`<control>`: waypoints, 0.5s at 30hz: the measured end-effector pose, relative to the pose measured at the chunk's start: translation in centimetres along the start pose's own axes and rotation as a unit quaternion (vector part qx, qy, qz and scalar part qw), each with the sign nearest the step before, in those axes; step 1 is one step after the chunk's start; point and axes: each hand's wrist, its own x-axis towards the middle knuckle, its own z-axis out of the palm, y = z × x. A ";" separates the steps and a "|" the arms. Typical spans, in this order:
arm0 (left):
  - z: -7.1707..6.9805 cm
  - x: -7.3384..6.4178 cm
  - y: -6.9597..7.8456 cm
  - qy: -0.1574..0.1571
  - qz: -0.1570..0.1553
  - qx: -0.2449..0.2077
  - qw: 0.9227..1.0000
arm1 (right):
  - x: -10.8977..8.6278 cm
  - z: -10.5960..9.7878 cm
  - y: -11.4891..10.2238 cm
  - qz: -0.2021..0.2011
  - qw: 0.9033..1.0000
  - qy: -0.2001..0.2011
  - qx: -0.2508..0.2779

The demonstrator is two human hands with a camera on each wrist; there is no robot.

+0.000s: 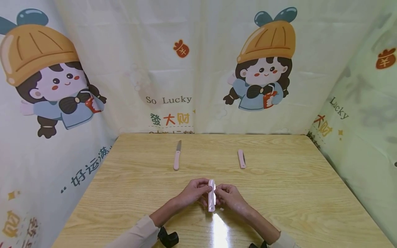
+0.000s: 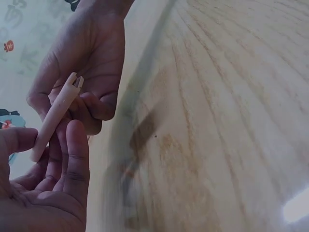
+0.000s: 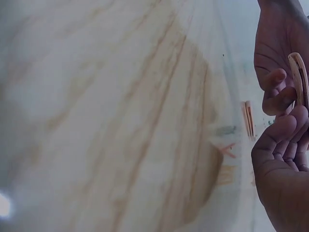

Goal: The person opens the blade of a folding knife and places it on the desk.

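Note:
A folding knife (image 1: 211, 201) with a pink handle is held upright above the table in the head view. A strip of its bright blade shows along the handle's right side. My left hand (image 1: 193, 192) grips the handle between thumb and fingers. From the other side, my right hand (image 1: 232, 198) pinches at the blade edge with curled fingers; its fingertips are partly hidden. In the left wrist view, the knife's pink handle (image 2: 58, 108) spans both hands, its slotted end pointing up. The right wrist view shows the handle's slot side (image 3: 299, 72) at the right border.
Farther back on the wooden table (image 1: 139, 193) lie an unfolded knife (image 1: 176, 161) on the left and a folded pink knife (image 1: 241, 159) on the right. A printed curtain (image 1: 211, 79) stands behind. A black wrist device (image 1: 168, 238) sits by the left sleeve.

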 end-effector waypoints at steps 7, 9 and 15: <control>-0.3 0.0 0.2 0.012 0.006 0.011 1.000 | 0.0 0.1 -0.2 -0.004 1.000 0.008 -0.016; -0.4 0.0 0.2 0.018 0.006 0.009 1.000 | -0.1 0.0 -0.1 -0.001 1.000 0.014 -0.017; -0.5 -0.2 0.1 0.024 0.003 0.000 1.000 | -0.3 0.0 0.0 0.008 1.000 0.021 0.008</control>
